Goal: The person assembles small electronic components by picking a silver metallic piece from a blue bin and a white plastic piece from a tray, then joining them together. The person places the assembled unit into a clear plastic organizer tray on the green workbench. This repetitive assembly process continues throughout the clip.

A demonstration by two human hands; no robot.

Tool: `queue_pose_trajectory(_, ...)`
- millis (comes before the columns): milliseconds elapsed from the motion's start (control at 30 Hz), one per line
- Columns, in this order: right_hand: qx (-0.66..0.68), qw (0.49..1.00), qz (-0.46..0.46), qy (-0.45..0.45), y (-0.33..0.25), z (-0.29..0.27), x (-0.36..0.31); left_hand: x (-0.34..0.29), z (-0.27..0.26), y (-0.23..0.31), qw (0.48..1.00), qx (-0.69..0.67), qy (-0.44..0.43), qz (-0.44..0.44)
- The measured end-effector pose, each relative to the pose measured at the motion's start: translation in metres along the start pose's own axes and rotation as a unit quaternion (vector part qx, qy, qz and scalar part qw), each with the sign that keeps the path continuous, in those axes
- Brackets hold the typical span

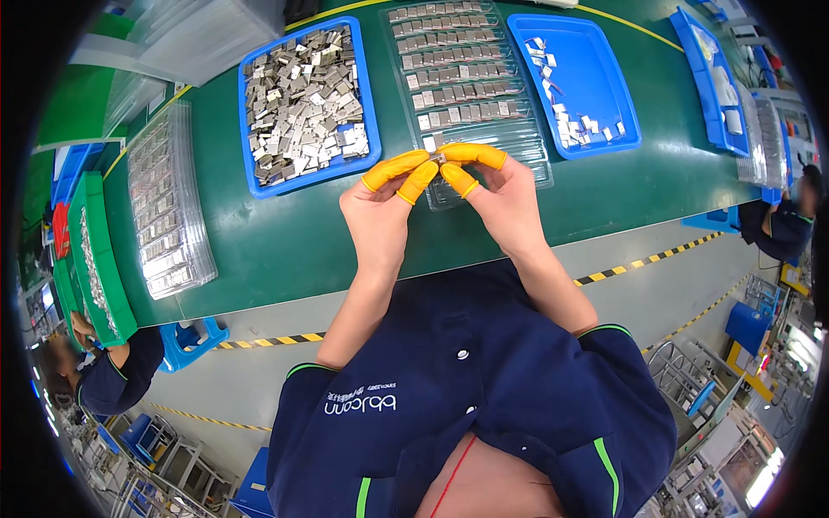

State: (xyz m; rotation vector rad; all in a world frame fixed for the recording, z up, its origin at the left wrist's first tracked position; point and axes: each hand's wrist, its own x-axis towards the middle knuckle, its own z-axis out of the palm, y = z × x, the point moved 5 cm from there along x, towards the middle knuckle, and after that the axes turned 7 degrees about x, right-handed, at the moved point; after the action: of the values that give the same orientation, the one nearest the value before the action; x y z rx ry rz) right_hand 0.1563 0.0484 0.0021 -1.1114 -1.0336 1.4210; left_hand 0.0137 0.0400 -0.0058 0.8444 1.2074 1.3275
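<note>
Both hands meet over the near end of a clear plastic tray (pixel 537 166), with yellow covers on thumbs and forefingers. My left hand (pixel 386 194) and my right hand (pixel 494 186) pinch a small metal part (pixel 438 159) between their fingertips; most of it is hidden. Rows of small grey metal pieces (pixel 471 113) fill the tray's farther part. Left of the hands, a blue bin (pixel 374 129) holds a heap of flat silvery metal pieces (pixel 302 112). Right of the tray, another blue bin (pixel 596 78) holds scattered small white connectors (pixel 570 129), some with dark wires.
A stack of filled clear trays (pixel 168 207) stands at the left of the green table (pixel 328 233). Beyond it, a green bin (pixel 108 276) sits beside a co-worker (pixel 121 371). Another blue bin (pixel 704 82) lies far right, and a second person (pixel 786 220) is at the right rim.
</note>
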Motion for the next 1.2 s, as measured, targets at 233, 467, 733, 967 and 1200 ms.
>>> queue_pose_trajectory(233, -0.046, 0.997, -0.052, 0.030, -0.001, 0.005, -0.002, -0.001, -0.001, -0.016, 0.983, -0.154, 0.034, -0.094)
queue_pose_trajectory(467, -0.329, 0.936, -0.121, -0.026, -0.025, 0.008, -0.006, 0.003, -0.003, -0.015, 0.977, -0.190, 0.055, -0.078)
queue_pose_trajectory(733, -0.236, 0.958, -0.160, 0.031, -0.036, -0.010, 0.000, -0.002, 0.014, -0.010, 0.994, -0.080, -0.032, -0.064)
queue_pose_trajectory(967, -0.231, 0.963, -0.139, -0.008, -0.034, -0.017, 0.003, -0.003, 0.014, -0.007, 0.997, -0.022, -0.056, -0.044)
queue_pose_trajectory(1200, -0.394, 0.874, -0.280, 0.050, -0.017, -0.029, 0.021, -0.011, -0.017, -0.006, 0.982, 0.178, 0.000, 0.062)
